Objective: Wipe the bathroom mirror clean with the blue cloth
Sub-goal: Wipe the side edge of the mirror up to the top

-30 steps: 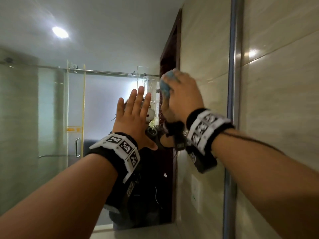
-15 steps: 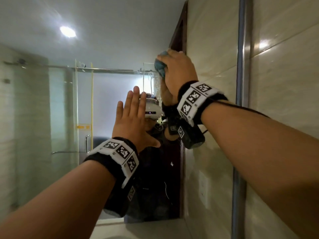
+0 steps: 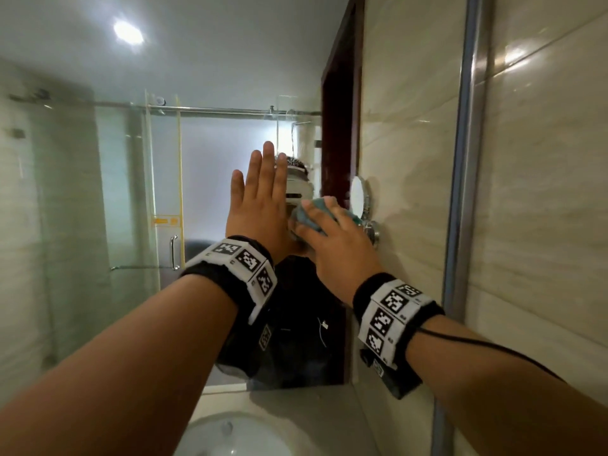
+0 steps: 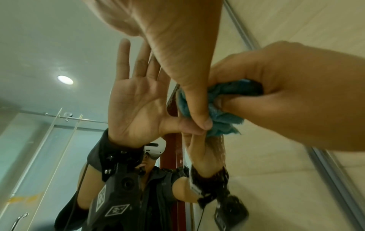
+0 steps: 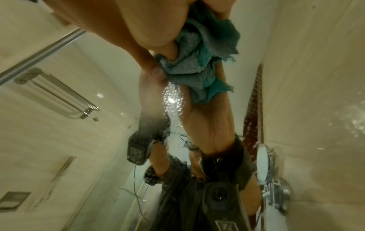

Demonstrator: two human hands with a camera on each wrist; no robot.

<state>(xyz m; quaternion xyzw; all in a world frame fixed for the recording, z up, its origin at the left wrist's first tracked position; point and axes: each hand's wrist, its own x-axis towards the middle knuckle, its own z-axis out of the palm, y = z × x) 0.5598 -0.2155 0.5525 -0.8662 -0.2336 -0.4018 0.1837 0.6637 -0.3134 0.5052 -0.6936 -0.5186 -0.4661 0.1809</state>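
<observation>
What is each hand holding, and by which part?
The right hand grips the bunched blue cloth around its middle; the left hand holds nothing, fingers straight.

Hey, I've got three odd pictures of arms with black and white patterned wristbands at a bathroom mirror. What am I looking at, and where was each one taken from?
There is no machine here, only a person's two bare hands, filmed by three worn cameras. The wide picture comes from a camera on the head, looking along both arms. The other two come from cameras strapped under each wrist, looking along the hand, so you mostly see fingers and their reflection. The patterned wristbands sit where those cameras are mounted. The right hand grips a bunched blue cloth against the mirror. The left hand is open, fingers straight, at the glass beside it. The right wrist view shows water droplets on the glass. Below is a white sink.
</observation>
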